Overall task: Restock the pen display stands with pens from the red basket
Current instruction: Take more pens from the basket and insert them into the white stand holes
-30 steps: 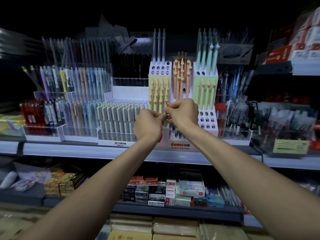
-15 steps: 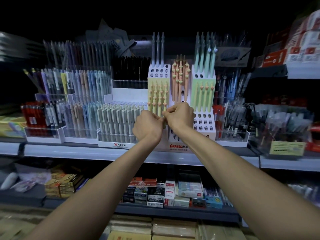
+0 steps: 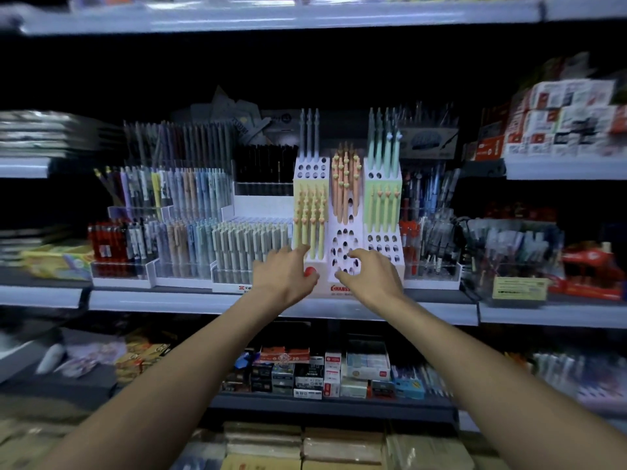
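The left hand (image 3: 283,278) and right hand (image 3: 371,278) are held at seven and five o'clock of the stand (image 3: 359,228), fingers loosely spread and empty, the left near yellow pens (image 3: 310,218).

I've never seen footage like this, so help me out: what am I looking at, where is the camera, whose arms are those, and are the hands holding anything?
There is no machine here: a person wears a camera on the head, so you look forward and down along their two bare arms. It is a shop shelf crowded with pens. In the middle stands a white display stand with rows of holes, holding yellow pens on its left, orange pens in the centre and green pens on its right; many lower holes are empty. The left hand reaches to the foot of the yellow pens, the right hand hovers with spread fingers over the empty centre holes. Neither hand seems to hold a pen. The red basket is out of view.
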The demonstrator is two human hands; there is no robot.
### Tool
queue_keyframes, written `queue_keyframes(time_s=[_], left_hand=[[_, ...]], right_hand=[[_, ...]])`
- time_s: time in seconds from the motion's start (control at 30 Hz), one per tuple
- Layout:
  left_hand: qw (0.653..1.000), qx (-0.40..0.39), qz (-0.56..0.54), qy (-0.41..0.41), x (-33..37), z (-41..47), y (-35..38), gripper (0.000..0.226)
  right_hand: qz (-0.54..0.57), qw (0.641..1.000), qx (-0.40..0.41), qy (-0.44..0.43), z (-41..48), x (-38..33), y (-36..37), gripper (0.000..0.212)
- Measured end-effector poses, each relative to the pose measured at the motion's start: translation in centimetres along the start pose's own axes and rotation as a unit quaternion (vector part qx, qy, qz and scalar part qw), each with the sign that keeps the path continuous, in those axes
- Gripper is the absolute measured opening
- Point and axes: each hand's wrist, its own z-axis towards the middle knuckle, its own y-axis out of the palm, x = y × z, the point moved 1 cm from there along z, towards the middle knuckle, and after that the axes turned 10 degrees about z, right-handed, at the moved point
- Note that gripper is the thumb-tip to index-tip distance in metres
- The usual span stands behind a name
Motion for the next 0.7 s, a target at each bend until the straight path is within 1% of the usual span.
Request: queue_keyframes(time_s=[0.13,0.2,0.27,0.43,0.53,0.7], left_hand=[[0.997,-0.006,0.063,0.044,-0.4,-3.7,0.1,0.081],[0.995,-0.009,0.079,0.055,-0.5,-5.3,0.3,0.086],[0.995,-0.016,0.084,0.054,-0.5,-6.8,0.4,0.089],[0.995,-0.019,0.083,0.045,-0.3,-9.9,0.8,0.102],[0.995,0.001,0.091,0.045,-0.2,-11.3,1.5,0.105],[0.996,-0.003,0.079,0.047,0.7,-13.5,4.0,0.103]], right_hand=[[-0.136,0.989,-0.055,-0.015,-2.8,0.8,-1.2,0.103],[-0.175,0.981,-0.086,-0.002,-4.1,1.2,-1.6,0.116],[-0.193,0.976,-0.104,0.005,-5.6,1.3,-2.1,0.124],[-0.226,0.966,-0.126,0.009,-8.4,1.3,-3.5,0.131],[-0.226,0.966,-0.123,0.002,-9.6,1.6,-4.1,0.131],[-0.212,0.967,-0.139,0.011,-12.6,3.5,-2.9,0.127]])
